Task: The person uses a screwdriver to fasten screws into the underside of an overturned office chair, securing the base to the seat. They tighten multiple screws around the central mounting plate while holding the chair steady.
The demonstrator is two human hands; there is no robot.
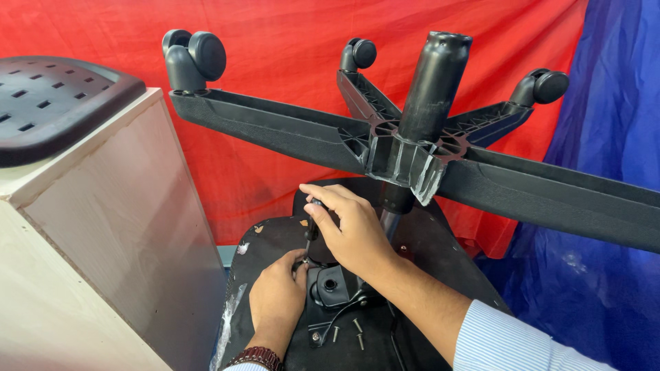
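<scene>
An office chair lies upside down, its black star base (275, 127) with castor wheels (196, 55) sticking up on the gas cylinder (433, 86). My right hand (350, 230) grips a screwdriver (311, 237) held upright, tip down on the black seat underside (268, 240). My left hand (278, 299) rests on the seat bottom, fingers at the screwdriver tip beside the black metal mechanism plate (333, 285). Loose screws (347, 332) lie on the seat near my left wrist.
A pale wooden box (103, 233) stands at the left with a perforated black chair part (51, 103) on top. A red cloth (275, 41) hangs behind and a blue cloth (612, 137) at the right.
</scene>
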